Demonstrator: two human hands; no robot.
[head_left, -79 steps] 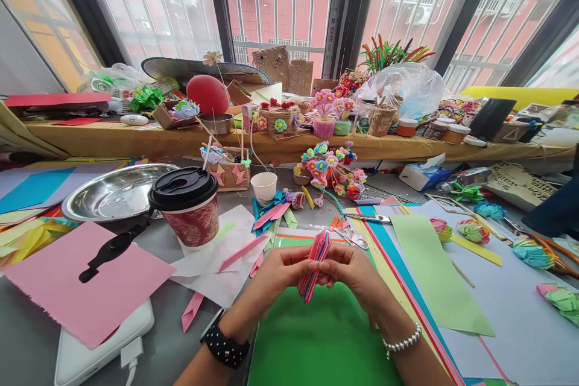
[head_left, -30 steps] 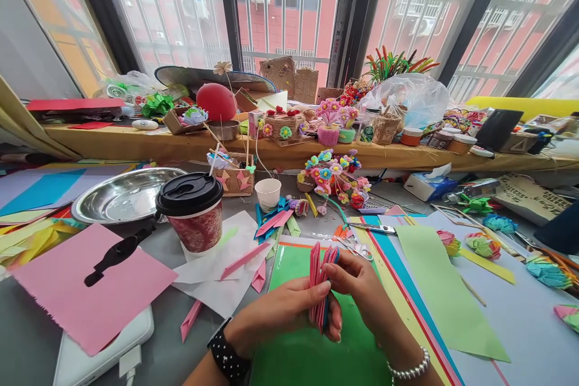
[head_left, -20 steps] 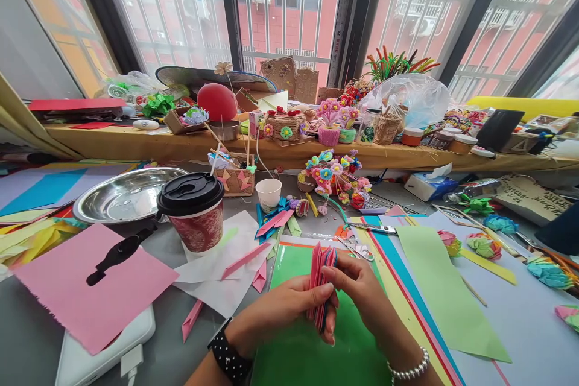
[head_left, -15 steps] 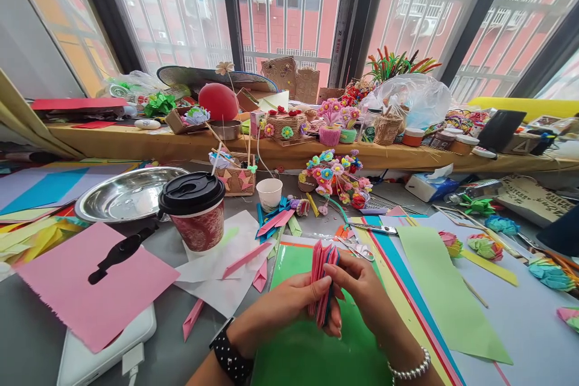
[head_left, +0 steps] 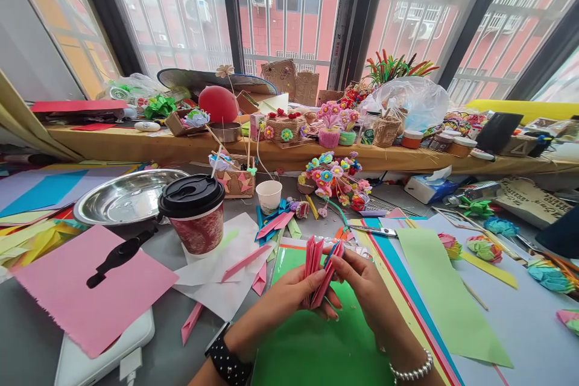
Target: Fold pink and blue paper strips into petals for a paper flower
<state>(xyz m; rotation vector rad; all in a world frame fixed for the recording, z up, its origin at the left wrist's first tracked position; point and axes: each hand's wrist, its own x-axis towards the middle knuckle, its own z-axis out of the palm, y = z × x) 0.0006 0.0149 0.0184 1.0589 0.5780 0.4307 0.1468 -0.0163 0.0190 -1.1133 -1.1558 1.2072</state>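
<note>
Above a green sheet on the bench, a folded paper stack sits squarely between two bare hands, and both are touching it, so we can call neither the nearer. Its long axis stands up and away from the wearer, the top tipping slightly to the right. We see it parted at the top into two bundles, a narrow V between them, the sides drawing together lower down. The left bundle lies against the left hand, whose fingers grip the stack low, the thumb laid across its front. The right bundle slants toward the right hand, its thumb and fingers closed on that outer side. More fingertips show just beneath; we cannot tell for certain which hand owns each.

The paper is mostly pink, pleated in slim, crisp layers with pointed tips, and we make out a blue edge in the right bundle. Looser pink strips lie to the left on white paper, near a lidded cup; scissors rest beyond the right hand.
</note>
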